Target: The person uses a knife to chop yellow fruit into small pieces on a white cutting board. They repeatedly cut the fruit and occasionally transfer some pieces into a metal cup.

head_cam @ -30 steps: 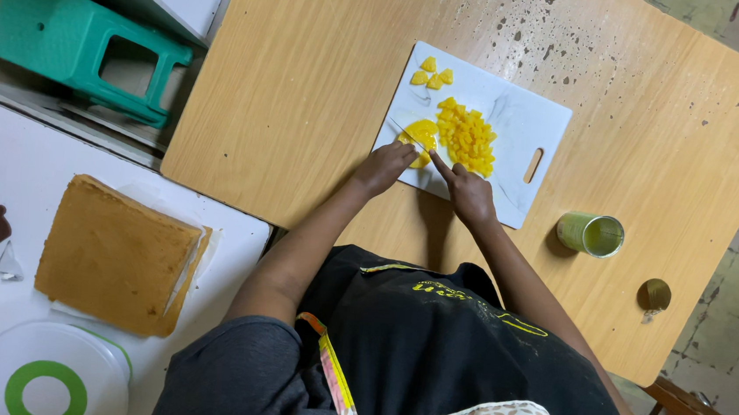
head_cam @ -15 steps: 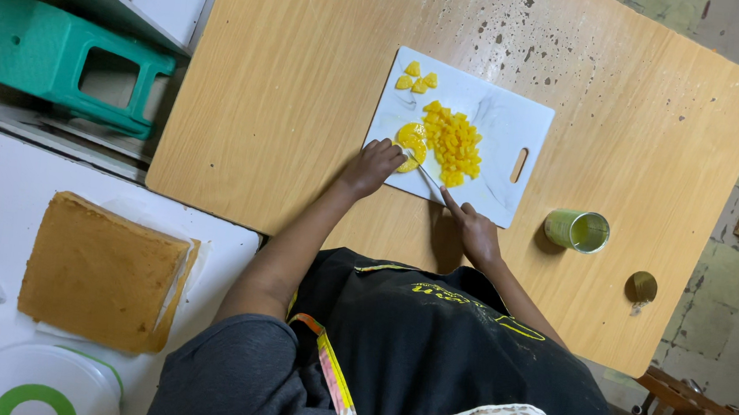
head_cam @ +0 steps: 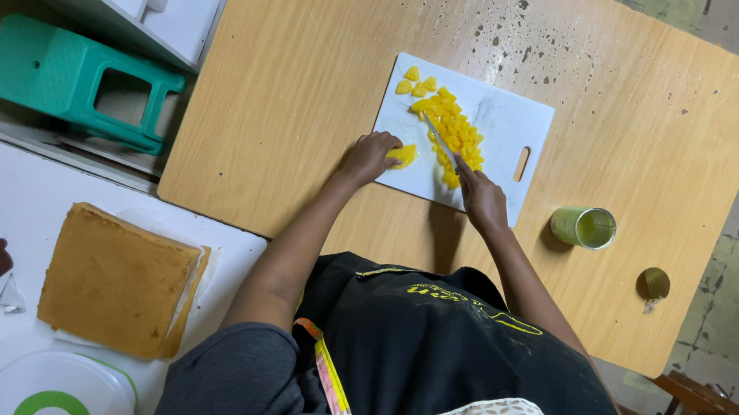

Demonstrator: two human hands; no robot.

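A white cutting board lies on the wooden table. A heap of diced yellow fruit sits on the board's left half. My left hand rests at the board's near left corner, fingers on a larger yellow fruit piece. My right hand grips a knife whose blade points up and left into the diced heap.
An open green can stands right of the board, with its lid further right. A teal plastic stool lies on the floor at left. On the white counter at lower left sit a square sponge cake and a clear tub lid.
My right hand has drawn back toward me and the knife now reaches into the diced heap. My left hand stays on the fruit piece at the board's near left corner.
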